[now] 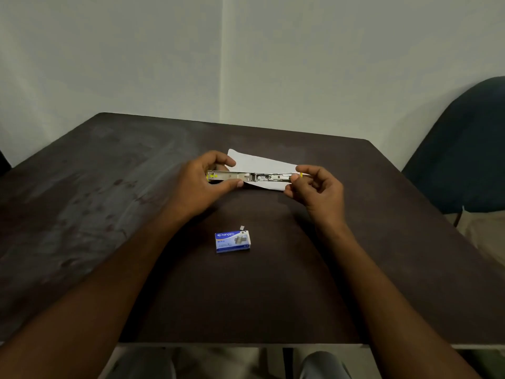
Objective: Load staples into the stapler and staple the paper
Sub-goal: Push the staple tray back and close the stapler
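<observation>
A yellow-and-metal stapler lies swung fully open in a straight line over a white sheet of paper on the dark table. My left hand grips its left half between thumb and fingers. My right hand pinches the stapler's right tip. A blue box of staples with its end flap open rests nearer to me, below the stapler and between my forearms.
A pale wall stands behind the table's far edge. A dark blue chair sits at the right, beside the table's right corner. My knees show under the near table edge.
</observation>
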